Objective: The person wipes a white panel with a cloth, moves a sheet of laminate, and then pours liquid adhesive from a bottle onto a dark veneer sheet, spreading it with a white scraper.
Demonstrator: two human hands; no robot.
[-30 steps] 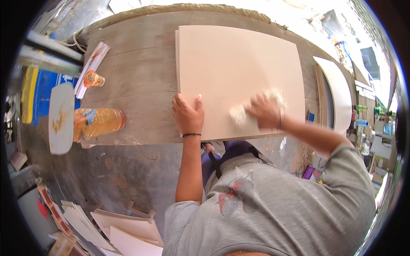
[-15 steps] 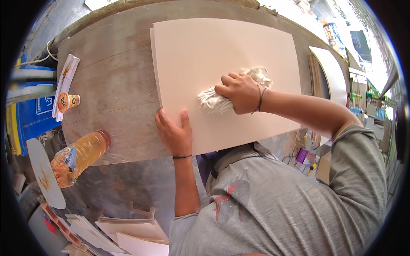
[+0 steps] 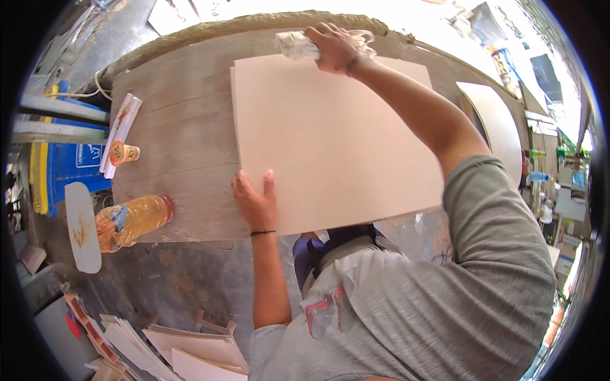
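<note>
A pale, flat board (image 3: 337,140) lies on the worn wooden table, with at least one more of the same kind showing under its left edge. At the board's far edge my right hand (image 3: 335,47) is closed on a bunched white cloth (image 3: 297,46), which sticks out on both sides of the fingers. Near the board's close left corner rests my left hand (image 3: 255,202). Its thumb lies on top of the board, apart from the fingers, which are at the left edge.
On the table's left stand a bottle of amber liquid (image 3: 143,219) and an orange-lidded cup (image 3: 123,153) beside white strips (image 3: 121,130). A curved white panel (image 3: 492,114) is to the right. More boards (image 3: 197,346) lean at the lower left, below the table (image 3: 184,101).
My right hand has swept the cloth from the middle of the board to its far edge, the arm stretching out. The left hand keeps its place at the left edge.
</note>
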